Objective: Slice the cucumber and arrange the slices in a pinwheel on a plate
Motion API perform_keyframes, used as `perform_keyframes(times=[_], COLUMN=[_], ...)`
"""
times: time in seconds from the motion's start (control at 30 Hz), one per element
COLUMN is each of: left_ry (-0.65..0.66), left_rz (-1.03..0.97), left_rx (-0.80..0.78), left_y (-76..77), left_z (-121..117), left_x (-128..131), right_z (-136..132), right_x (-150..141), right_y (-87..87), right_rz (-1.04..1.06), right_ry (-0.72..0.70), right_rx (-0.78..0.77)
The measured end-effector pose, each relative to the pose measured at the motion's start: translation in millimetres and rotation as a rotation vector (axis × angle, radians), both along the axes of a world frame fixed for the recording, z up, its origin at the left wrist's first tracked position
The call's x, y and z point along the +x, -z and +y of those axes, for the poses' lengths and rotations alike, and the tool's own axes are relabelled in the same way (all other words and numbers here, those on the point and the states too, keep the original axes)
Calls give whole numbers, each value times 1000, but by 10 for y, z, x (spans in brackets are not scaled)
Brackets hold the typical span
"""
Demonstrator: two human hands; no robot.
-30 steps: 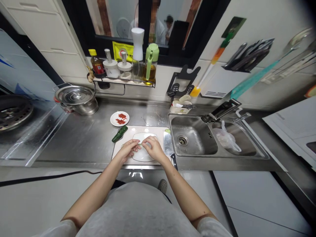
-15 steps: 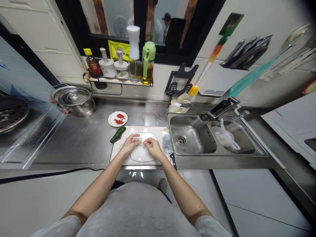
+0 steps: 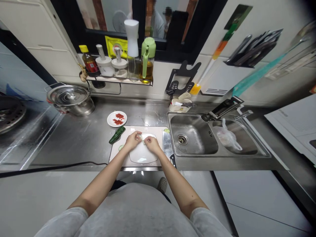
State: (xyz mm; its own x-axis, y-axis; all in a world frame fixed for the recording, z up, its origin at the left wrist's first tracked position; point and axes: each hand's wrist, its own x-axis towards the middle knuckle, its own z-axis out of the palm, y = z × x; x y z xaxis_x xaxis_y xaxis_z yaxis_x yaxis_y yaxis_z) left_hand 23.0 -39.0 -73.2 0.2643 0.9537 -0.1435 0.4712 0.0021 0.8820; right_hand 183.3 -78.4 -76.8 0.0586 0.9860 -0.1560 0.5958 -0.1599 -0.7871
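Over a white squarish plate (image 3: 143,156), my left hand (image 3: 133,141) and my right hand (image 3: 151,144) face each other, fingertips pinched close together. Between them shows a small pale-green cucumber slice (image 3: 143,142), partly hidden by the fingers. The plate rests on a pale cutting board (image 3: 158,130). A dark-green cucumber piece (image 3: 117,135) lies across the board's upper left corner. One cut slice (image 3: 120,147) is beside my left wrist, and a cucumber end (image 3: 167,130) sits at the upper right. A cleaver (image 3: 167,143) with a black handle lies along the right side.
A small plate (image 3: 109,121) with chopped red bits stands behind the board. To the right is a double sink (image 3: 194,136) with a plastic bag (image 3: 227,137). A lidded steel pot (image 3: 82,107) stands left, below a seasoning rack (image 3: 116,80). People appear behind the window.
Both hands have shifted slightly upward over the plate, still close together around the cucumber slice. The view has tilted a little. Plate, cucumber and cleaver stay put.
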Motion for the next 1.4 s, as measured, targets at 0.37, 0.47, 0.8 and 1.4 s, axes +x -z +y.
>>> perform_keyframes(times=[0.37, 0.47, 0.8, 1.4], left_ry=[83, 99, 128, 132], left_rz=[364, 404, 483, 522], left_rx=[85, 91, 186, 234], left_y=[-58, -55, -55, -68], left_z=[73, 83, 79, 47], left_x=[91, 93, 111, 88], right_z=[111, 123, 140, 118], right_x=[-33, -56, -127, -163], right_y=[19, -9, -118, -137], right_rz=[-179, -273, -483, -519], right_ry=[15, 7, -57, -55], right_rx=[-72, -121, -194, -188])
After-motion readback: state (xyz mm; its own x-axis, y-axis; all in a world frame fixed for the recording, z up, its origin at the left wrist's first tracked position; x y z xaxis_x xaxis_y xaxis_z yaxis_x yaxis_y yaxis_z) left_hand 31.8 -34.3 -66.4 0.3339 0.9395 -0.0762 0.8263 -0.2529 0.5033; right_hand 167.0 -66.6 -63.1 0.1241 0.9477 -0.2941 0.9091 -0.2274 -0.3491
